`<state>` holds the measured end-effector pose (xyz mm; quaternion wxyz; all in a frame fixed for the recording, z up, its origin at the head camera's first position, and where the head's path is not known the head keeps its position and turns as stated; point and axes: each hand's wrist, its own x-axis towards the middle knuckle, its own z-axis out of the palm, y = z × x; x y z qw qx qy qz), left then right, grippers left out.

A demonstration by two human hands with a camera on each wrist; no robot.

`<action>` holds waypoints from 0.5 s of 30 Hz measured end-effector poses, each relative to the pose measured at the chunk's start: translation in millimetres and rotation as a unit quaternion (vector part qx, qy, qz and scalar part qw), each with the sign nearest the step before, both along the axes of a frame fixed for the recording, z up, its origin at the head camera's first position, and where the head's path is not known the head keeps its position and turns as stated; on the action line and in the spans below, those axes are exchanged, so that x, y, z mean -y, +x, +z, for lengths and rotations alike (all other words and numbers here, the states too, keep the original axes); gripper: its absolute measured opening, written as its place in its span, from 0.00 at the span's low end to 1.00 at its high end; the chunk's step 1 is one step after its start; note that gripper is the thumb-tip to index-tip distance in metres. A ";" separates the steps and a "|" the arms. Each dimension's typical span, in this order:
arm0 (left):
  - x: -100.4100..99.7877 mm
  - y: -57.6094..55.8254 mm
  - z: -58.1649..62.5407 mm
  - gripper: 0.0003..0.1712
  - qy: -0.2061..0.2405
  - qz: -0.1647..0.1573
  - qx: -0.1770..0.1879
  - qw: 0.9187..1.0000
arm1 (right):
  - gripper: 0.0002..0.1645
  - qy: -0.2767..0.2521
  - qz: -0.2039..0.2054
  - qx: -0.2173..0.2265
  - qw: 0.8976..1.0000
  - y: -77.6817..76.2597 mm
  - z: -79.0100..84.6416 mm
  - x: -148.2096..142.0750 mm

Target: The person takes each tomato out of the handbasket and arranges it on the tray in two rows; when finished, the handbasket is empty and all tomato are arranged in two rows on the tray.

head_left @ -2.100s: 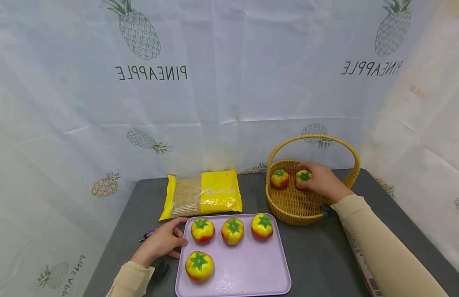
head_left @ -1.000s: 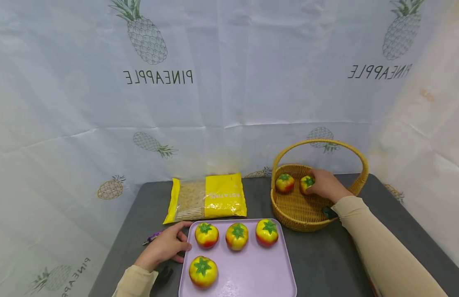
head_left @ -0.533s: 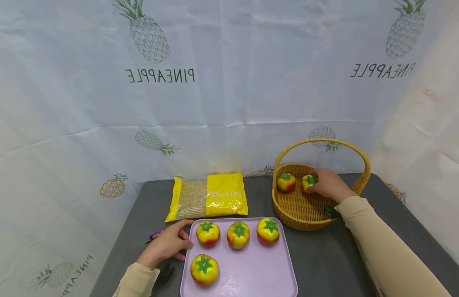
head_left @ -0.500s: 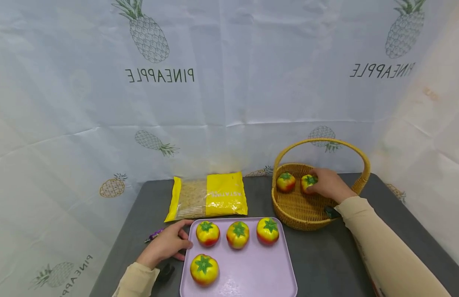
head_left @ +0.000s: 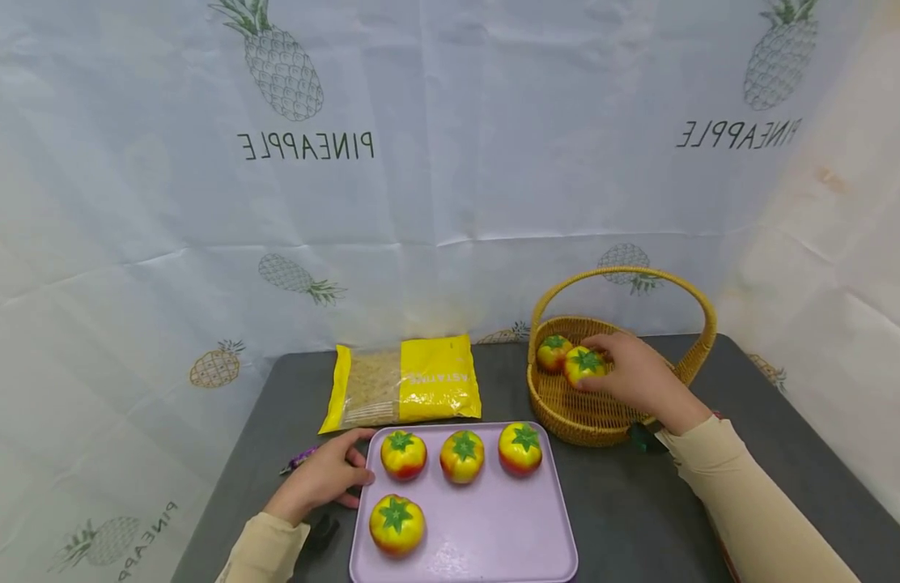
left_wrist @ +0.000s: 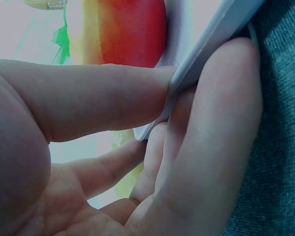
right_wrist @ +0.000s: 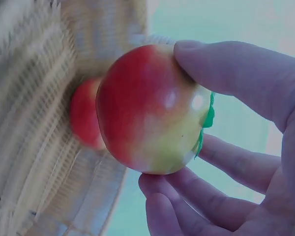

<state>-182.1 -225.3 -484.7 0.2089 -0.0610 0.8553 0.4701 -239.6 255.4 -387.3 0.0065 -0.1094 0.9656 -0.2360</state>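
My right hand [head_left: 632,374] pinches a yellow and red toy tomato [head_left: 584,366] with a green star-shaped leaf top, between thumb and fingertips. In the right wrist view this toy tomato [right_wrist: 147,110] is lifted off the wicker, with a second one [right_wrist: 86,113] behind it. That second toy tomato [head_left: 552,353] lies in the wicker basket [head_left: 581,433]. My left hand [head_left: 322,478] grips the left edge of a lilac tray [head_left: 494,534]. In the left wrist view the thumb lies on the tray's rim [left_wrist: 201,54] and the fingers are underneath. Several toy tomatoes [head_left: 396,525] sit on the tray, three across the back, one front left.
Behind the tray lies a yellow bag of pasta [head_left: 402,385]. The basket's tall arched handle [head_left: 625,271] rises over the right hand's area. A small purple-wrapped item [head_left: 299,460] is beside the left hand. A pineapple-print cloth [head_left: 450,162] hangs behind the dark table [head_left: 632,502].
My right hand has raised the toy tomato from the basket's bottom and brought it slightly left, partly in front of the other one. The left hand stays at the tray's edge.
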 end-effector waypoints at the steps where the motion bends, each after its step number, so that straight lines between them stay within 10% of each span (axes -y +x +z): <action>1: 0.0 -0.1 -0.4 0.42 0.000 0.000 -0.001 1.000 | 0.43 -0.003 0.003 -0.004 1.000 5.6 1.3 4.6; 15: 0.9 0.2 -3.7 0.41 0.003 -0.004 -0.010 1.000 | 0.39 -0.075 0.058 -0.041 0.995 69.4 -5.5 74.5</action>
